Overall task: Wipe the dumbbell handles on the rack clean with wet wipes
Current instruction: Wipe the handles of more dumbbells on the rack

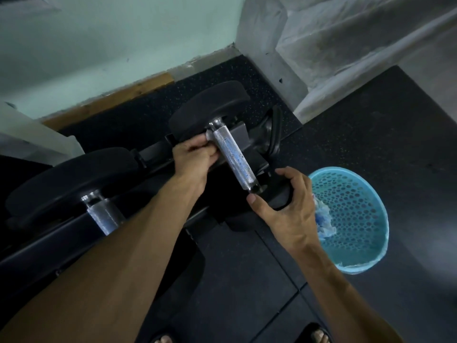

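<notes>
From the head camera, looking down: a black rack [158, 154] runs slantwise across the dark rubber floor [247, 280], close to a pale green wall [111, 40]. Two dumbbells rest on it. The nearer-to-centre dumbbell [210, 107] shows its knurled metal handle [233, 159] bare and glinting, slanting down toward the right. The left hand [195, 154] is at the upper end of that handle, its fingers curled round a small greyish wipe [209, 135] and pressing it against the handle beside the black weight head. The right hand [284, 206] grips the dumbbell's lower black head, thumb on the near side and fingers curled over the far edge. A second dumbbell [64, 184] lies further left on the rack, its handle [105, 216] partly hidden behind the left forearm. Just right of the right hand a blue perforated basket [358, 219] stands on the floor, with crumpled used wipes [324, 219] inside it. Two sandalled feet show at the bottom edge.
</notes>
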### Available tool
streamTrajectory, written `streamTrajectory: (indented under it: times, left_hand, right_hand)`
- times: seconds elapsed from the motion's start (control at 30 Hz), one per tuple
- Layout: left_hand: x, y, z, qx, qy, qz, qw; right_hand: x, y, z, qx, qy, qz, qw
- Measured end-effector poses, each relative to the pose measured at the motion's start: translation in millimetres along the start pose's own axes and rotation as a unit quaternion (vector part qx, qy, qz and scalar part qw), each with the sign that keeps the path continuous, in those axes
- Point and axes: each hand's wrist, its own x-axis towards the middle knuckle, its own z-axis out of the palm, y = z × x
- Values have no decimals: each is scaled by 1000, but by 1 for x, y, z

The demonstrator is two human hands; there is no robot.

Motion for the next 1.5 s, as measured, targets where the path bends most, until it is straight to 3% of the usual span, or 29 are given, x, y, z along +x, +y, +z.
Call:
streamTrajectory:
  times: [0.03, 0.1, 0.17, 0.23, 0.33, 0.4, 0.47, 0.63, 0.7, 0.8, 1.0, 1.17, 1.37, 1.5]
  left_hand:
    - [1, 0, 1, -4, -6, 0, 1000]
    - [0, -11, -4, 104, -64, -16, 992]
    - [-5, -26, -13, 238, -128, -40, 962]
    - [-11, -33, -19, 297, -161, -75, 938]
    - [-13, -32, -17, 258, -123, -61, 956]
    - [-11, -21, -10, 146, -50, -46, 987]
    - [-6, -15, -6, 90, -41, -63, 993]
    - [-24, -32, -19, 355, -164, -70, 918]
    - [-26, -30, -16, 325, -122, -64, 936]
    - [-22, -28, -11, 194, -29, -68, 978]
    - [-42, -31, -15, 307, -95, -70, 944]
    - [-34, -14, -11, 151, 25, -10, 988]
    - [-53, -29, -8, 296, -55, -48, 952]
    - [-46, -20, -7, 180, 44, -17, 983]
  right_hand:
    - [0, 1, 1, 0, 4, -2, 1000]
    - [0, 0, 2, 4, 17, -4, 1000]
    - [0, -1, 3, 9, 21, -1, 1000]
    - [0, -2, 3, 12, 21, 0, 1000]
    - [0, -2, 2, 13, 15, 2, 1000]
    - [0, -1, 2, 18, 16, 2, 1000]
    - [0, 0, 2, 23, 15, 0, 1000]
    - [0, -1, 1, 21, 16, -3, 1000]
    - [1, -1, 1, 22, 16, -3, 1000]
    - [1, -1, 0, 20, 13, -2, 1000]
    - [1, 0, 2, 24, 21, 2, 999]
    - [2, 2, 2, 35, 20, 3, 999]
    - [2, 3, 4, 40, 23, 6, 999]
    - [2, 3, 2, 41, 14, 14, 999]
